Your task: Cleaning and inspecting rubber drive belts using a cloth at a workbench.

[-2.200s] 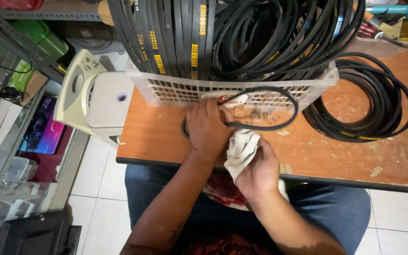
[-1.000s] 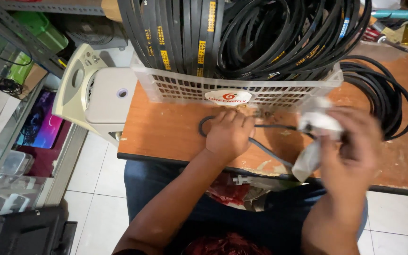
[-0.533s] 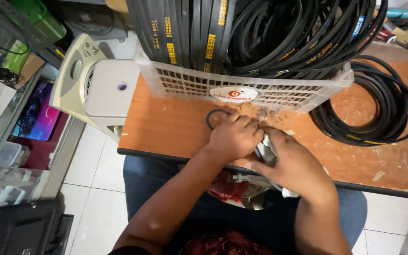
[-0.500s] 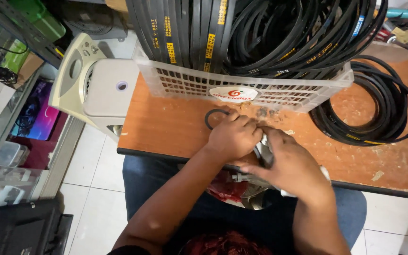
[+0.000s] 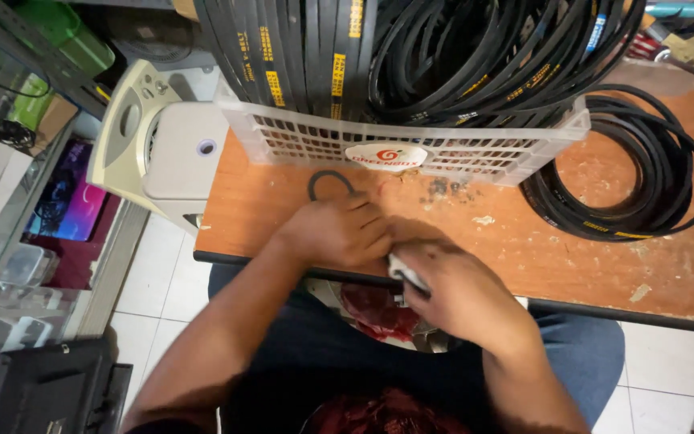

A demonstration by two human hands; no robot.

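My left hand (image 5: 339, 233) rests on the orange table (image 5: 540, 249) and is closed on a small black rubber belt (image 5: 327, 178), whose loop sticks out beyond my fingers. My right hand (image 5: 455, 293) is just to its right, at the table's front edge, gripping a white cloth (image 5: 405, 272) that touches the left hand. Most of the belt is hidden under both hands.
A white plastic basket (image 5: 411, 149) full of black belts stands at the back of the table. A coil of black belts (image 5: 628, 173) lies at the right. A beige appliance (image 5: 158, 149) sits left of the table. Debris dots the table top.
The belt loop has been pulled in and folded small under my left hand. My right hand with the cloth came back from the right and now sits against my left hand at the table edge.
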